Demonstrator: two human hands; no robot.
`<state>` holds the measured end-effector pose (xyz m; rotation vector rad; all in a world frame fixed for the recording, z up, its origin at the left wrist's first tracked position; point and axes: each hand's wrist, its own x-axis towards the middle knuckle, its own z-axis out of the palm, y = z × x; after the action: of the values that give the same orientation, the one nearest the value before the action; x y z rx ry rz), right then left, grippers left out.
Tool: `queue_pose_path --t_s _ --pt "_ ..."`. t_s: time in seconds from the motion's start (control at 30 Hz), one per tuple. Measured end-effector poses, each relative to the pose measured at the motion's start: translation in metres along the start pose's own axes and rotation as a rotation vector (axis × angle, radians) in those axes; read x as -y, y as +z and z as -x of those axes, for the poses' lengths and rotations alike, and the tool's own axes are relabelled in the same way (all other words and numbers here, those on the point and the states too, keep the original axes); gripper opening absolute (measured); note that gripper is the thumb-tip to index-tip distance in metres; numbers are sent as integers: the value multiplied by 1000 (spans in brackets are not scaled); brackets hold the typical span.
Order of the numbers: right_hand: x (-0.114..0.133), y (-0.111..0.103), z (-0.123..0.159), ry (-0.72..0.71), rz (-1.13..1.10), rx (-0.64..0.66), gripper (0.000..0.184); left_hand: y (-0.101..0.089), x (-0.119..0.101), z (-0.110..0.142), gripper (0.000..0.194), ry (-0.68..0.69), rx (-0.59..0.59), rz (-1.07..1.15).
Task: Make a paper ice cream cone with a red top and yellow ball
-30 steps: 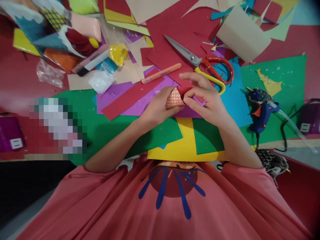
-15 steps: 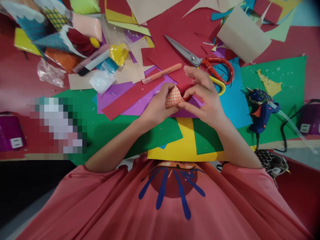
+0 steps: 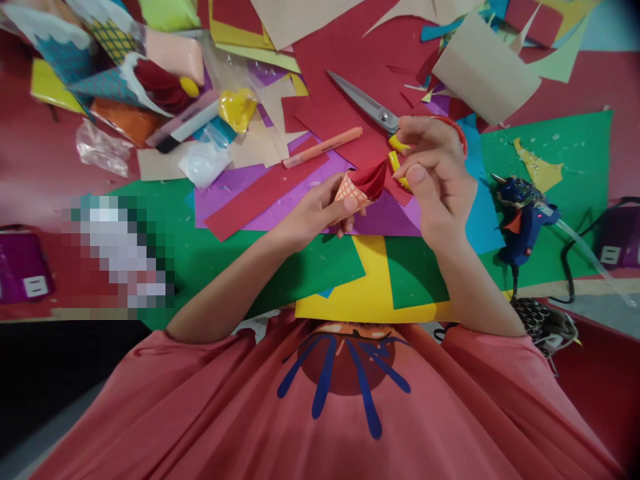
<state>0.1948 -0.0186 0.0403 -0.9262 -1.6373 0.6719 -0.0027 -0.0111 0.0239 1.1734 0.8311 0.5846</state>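
A small paper cone with an orange lattice pattern is held in my left hand, the thumb pressed across its side. Folded red paper stands out of the cone's mouth. My right hand is raised to the right of the cone, apart from it, its fingers loosely bent with gaps between them. I see nothing held in it. Beneath and behind this hand lie the scissors with red handles and yellow handle parts, both partly hidden.
A blue glue gun with a cord lies on green paper at the right. An orange marker rests above the cone. Decorated paper cones and clay packets crowd the upper left. Coloured paper sheets cover the table.
My right hand has let go of the cone and moved to the right. The cone has tilted in my left hand, so more of the red paper inside shows.
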Motion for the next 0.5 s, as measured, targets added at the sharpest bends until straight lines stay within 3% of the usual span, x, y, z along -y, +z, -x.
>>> queue_pose_path --t_s 0.1,0.23,0.33,0.5 --pt "-2 0 1 -36 25 45 17 -3 7 -1 62 94 -36 -121" --pt "-3 1 3 -96 125 76 27 -11 18 1 63 341 -198 -478" --pt "-1 0 5 -70 239 97 19 -13 19 5 57 309 -264 -724" --pt "1 1 8 -2 309 173 16 -9 10 8 52 203 -285 -925"
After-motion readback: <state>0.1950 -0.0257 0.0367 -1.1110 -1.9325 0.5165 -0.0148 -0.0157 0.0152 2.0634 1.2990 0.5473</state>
